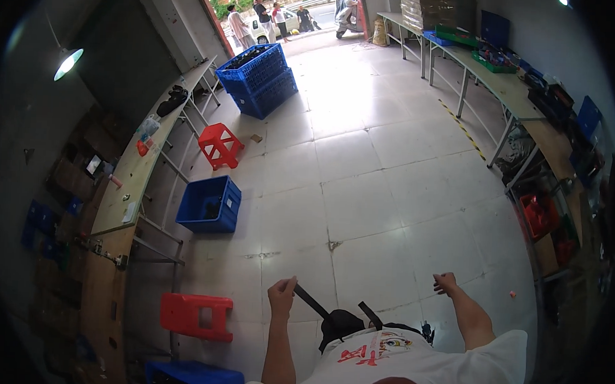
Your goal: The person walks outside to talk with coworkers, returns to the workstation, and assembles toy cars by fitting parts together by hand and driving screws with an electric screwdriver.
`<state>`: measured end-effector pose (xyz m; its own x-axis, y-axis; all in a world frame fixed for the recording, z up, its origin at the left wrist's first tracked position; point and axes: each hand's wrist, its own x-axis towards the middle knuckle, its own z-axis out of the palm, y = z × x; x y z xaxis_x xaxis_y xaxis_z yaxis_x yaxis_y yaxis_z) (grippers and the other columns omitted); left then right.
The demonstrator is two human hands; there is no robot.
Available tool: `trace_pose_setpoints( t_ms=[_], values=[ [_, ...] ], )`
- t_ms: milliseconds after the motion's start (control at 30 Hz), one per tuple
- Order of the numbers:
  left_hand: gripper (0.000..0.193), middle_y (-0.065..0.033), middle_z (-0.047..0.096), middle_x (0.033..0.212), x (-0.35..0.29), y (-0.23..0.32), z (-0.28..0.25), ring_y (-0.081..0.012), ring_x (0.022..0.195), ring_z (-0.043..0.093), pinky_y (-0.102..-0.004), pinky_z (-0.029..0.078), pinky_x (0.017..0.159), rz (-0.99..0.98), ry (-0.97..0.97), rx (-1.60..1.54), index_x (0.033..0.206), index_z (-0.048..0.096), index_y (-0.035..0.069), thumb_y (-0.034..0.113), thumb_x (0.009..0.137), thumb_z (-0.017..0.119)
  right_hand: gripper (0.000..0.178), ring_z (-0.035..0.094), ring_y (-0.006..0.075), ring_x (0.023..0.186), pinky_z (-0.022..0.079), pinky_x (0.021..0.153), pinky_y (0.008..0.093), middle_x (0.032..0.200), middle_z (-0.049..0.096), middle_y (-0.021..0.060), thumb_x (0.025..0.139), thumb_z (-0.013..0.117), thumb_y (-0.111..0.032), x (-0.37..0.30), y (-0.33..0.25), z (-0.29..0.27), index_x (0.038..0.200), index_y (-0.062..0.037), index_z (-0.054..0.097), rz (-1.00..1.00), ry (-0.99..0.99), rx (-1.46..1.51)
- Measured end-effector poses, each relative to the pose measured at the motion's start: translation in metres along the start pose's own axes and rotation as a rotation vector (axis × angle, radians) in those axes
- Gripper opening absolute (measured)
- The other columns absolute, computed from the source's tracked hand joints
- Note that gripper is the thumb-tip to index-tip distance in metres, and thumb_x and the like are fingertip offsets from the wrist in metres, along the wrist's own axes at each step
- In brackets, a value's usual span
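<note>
- Head view: I take the black bag (343,324) as my landmark; it sits at the wearer's waist, just in front of the white shirt (403,361).
- The left hand (282,295) is up beside the bag, on its left, thumb and fingers pinched together on the end of a black strap (309,300). I see that strap stretched at a slant from the fingers down to the bag.
- A second strap (369,315) sticks up just right of the bag, its end away from both hands.
- The right hand (445,284) is out to the right of the bag and well apart from it, fingers partly bent and loose. I see nothing in its hold.
- Left of the bag, past the left forearm, I have a low red stool (185,314), with a blue tub (207,376) nearer the wearer.
- Ahead and left of the bag, a blue bin (231,206) on the floor (361,215) holds dark items too small for me to name.
- Farther ahead on that line come an upright red stool (216,132) and a stack of blue crates (270,94).
- A long table (118,201) runs along the bag's far left; another table (514,98), carrying trays, stands far ahead and right of it.
</note>
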<state>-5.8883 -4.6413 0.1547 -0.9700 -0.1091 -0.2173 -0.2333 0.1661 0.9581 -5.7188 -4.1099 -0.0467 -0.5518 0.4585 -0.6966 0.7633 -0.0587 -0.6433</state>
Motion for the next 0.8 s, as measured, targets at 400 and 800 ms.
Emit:
trace_pose_setpoints(
  t_ms=[400, 800],
  values=[
    [0.018, -0.0018, 0.066, 0.07, 0.363, 0.104, 0.097, -0.0072, 0.06, 0.055, -0.0236, 0.044, 0.055, 0.001, -0.067, 0.008, 0.084, 0.07, 0.0, 0.018, 0.084, 0.074, 0.039, 0.069, 0.0265, 0.07, 0.058, 0.059, 0.0406, 0.088, 0.069, 0.0149, 0.087, 0.067, -0.033, 0.185, -0.272, 0.131, 0.099, 0.0031, 0.063, 0.094, -0.155, -0.054],
    [0.023, -0.0096, 0.069, 0.071, 0.713, 0.19, 0.249, -0.0147, 0.065, 0.063, -0.0298, 0.049, 0.063, 0.263, -0.284, 0.28, 0.08, 0.07, -0.002, 0.021, 0.085, 0.072, 0.044, 0.069, 0.0347, 0.075, 0.057, 0.066, 0.0472, 0.09, 0.067, 0.0192, 0.087, 0.066, -0.034, 0.285, -0.405, 0.179, 0.103, 0.0065, 0.059, 0.506, -0.12, -0.15]
  ],
)
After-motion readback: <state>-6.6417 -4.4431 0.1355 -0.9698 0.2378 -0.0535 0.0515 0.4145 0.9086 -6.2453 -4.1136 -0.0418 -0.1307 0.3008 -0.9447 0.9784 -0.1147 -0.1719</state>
